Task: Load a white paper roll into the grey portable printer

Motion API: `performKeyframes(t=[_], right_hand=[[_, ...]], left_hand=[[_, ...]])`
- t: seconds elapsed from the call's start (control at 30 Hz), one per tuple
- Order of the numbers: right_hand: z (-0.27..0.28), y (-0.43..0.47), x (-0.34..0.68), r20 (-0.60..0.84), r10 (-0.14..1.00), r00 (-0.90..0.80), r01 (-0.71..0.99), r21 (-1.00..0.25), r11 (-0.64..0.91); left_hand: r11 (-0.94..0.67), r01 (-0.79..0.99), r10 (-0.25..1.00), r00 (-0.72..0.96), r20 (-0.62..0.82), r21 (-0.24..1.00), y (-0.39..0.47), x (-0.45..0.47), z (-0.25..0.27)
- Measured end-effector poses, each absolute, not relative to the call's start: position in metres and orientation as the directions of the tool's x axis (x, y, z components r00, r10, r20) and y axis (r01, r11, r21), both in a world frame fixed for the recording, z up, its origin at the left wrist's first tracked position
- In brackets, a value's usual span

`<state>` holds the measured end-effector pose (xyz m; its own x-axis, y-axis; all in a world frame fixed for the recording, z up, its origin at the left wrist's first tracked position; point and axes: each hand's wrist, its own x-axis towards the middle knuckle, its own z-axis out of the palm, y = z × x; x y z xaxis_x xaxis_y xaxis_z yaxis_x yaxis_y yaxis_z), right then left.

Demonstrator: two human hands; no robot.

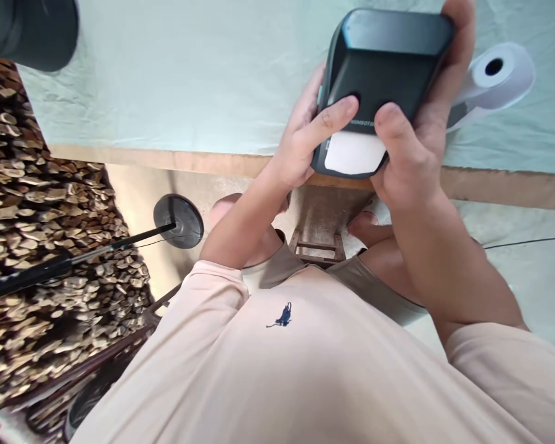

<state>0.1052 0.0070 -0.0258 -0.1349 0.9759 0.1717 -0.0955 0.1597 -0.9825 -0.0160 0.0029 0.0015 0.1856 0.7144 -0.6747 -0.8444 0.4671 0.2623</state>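
Both my hands hold a dark label printer (379, 80) up over the table's near edge. My left hand (305, 132) grips its left side, the thumb lying on the front face. Around the right side wraps my right hand (416, 142), with its thumb on the lower front and fingers up near the top corner. A blank white label (355, 153) shows at the printer's lower end, between the thumbs. To the right of my right hand, a roll of white paper (509, 80) lies on the table with a strip of it unrolled toward the hand.
A pale green cloth covers the table (180, 80), whose wooden edge runs across the view. A dark rounded object (41, 31) is at the upper left. Below stand a pole with a round black base (185, 222) and a wooden stool (319, 246). Stacked firewood (50, 209) fills the left.
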Motion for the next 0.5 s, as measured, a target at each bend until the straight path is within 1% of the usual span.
performKeyframes(t=[0.03, 0.07, 0.1, 0.13, 0.17, 0.2, 0.27, 0.33, 0.4, 0.5], right_hand=[[-0.026, 0.008, 0.106, 0.167, 0.975, -0.144, -0.109, -0.982, 0.152], [-0.027, 0.008, 0.106, 0.165, 0.974, -0.155, -0.116, -0.982, 0.148], [-0.027, 0.008, 0.107, 0.175, 0.969, -0.173, -0.118, -0.981, 0.156], [-0.026, 0.008, 0.108, 0.187, 0.963, -0.195, -0.117, -0.979, 0.167], [-0.025, 0.007, 0.109, 0.192, 0.957, -0.216, -0.115, -0.979, 0.171], [-0.024, 0.006, 0.110, 0.189, 0.954, -0.231, -0.113, -0.980, 0.166], [-0.020, 0.002, 0.110, 0.176, 0.954, -0.243, -0.104, -0.982, 0.155], [-0.016, -0.001, 0.108, 0.163, 0.964, -0.208, -0.077, -0.986, 0.150], [-0.014, -0.004, 0.107, 0.184, 0.967, -0.176, 0.006, -0.982, 0.188], [-0.014, -0.002, 0.107, 0.218, 0.963, -0.157, 0.178, -0.953, 0.244]], left_hand=[[0.517, -0.748, 0.778, 0.207, -0.593, 0.417, 0.004, -0.012, 0.010], [0.478, -0.654, 0.851, 0.178, -0.495, 0.586, 0.004, -0.008, 0.016], [0.417, -0.576, 0.904, 0.186, -0.385, 0.703, 0.004, -0.005, 0.021], [0.367, -0.507, 0.930, 0.197, -0.310, 0.780, 0.003, -0.003, 0.023], [0.314, -0.468, 0.948, 0.207, -0.243, 0.826, 0.002, -0.002, 0.023], [0.285, -0.452, 0.953, 0.228, -0.199, 0.845, 0.001, -0.002, 0.022], [0.266, -0.464, 0.951, 0.272, -0.149, 0.845, -0.001, -0.003, 0.017], [0.286, -0.471, 0.937, 0.318, -0.141, 0.834, -0.002, -0.007, 0.013], [0.334, -0.456, 0.921, 0.344, -0.183, 0.825, -0.001, -0.012, 0.010], [0.458, -0.430, 0.883, 0.323, -0.341, 0.778, 0.001, -0.022, 0.002]])
